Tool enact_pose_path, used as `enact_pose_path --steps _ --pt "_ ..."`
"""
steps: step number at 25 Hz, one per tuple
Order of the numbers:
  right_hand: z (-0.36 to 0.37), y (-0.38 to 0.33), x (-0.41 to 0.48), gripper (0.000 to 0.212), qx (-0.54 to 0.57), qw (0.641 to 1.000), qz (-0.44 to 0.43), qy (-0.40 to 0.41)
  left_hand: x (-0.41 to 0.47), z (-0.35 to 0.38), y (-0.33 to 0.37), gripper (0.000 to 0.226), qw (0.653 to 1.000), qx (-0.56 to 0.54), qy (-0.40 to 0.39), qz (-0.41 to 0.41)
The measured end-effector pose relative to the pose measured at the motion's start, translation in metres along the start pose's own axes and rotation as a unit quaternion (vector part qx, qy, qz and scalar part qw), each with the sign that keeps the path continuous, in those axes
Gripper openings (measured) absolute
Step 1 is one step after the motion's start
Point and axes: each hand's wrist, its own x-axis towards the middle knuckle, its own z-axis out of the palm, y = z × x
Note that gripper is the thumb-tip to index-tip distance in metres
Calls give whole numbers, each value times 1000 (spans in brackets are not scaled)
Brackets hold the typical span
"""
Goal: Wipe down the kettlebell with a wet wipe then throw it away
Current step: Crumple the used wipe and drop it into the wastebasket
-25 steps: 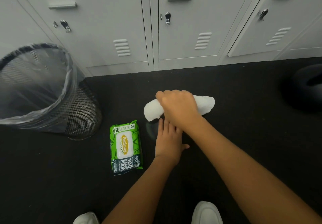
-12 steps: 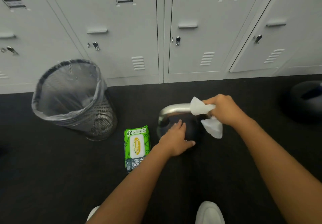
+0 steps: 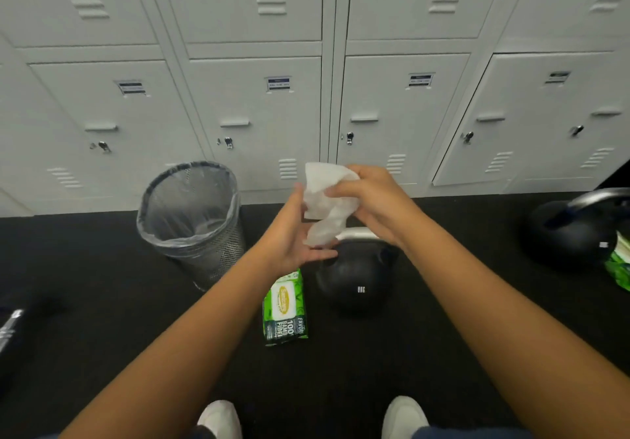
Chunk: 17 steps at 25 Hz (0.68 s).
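Observation:
A black kettlebell with a silver handle stands on the dark floor in front of me. Above it I hold a crumpled white wet wipe between both hands. My right hand pinches the wipe's right side. My left hand is cupped under and against its left side, fingers touching it. A wire mesh trash bin with a clear liner stands to the left of the kettlebell, a short way from my left hand.
A green pack of wipes lies on the floor left of the kettlebell. Grey lockers line the wall behind. A second kettlebell and another green pack sit at the right edge. My white shoes show at the bottom.
Both hands have lifted off the kettlebell; the wipe came off the handle and now hangs between both hands above it. The view has tilted up.

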Motion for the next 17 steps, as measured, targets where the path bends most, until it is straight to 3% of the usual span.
enact_pose_path --steps 2,4,7,9,14,15,17 --pt "21 -7 -12 24 68 996 -13 -55 -21 0 23 59 995 -96 -1 20" --pt "38 -10 -17 25 29 997 -62 -34 -35 -1 39 45 986 -141 58 74" --pt "57 -13 -23 26 -37 992 -119 34 -45 -11 55 29 963 -49 179 196" --pt "68 -10 -25 32 -34 992 -117 27 -59 -10 60 30 942 5 212 258" --pt "83 -7 -24 23 181 983 -22 11 -79 0 58 34 918 135 155 340" --pt "82 -8 -23 22 211 977 -9 18 -79 -2 59 32 905 181 155 354" --pt "78 -11 -20 21 272 961 19 35 -81 -9 62 31 845 327 161 390"
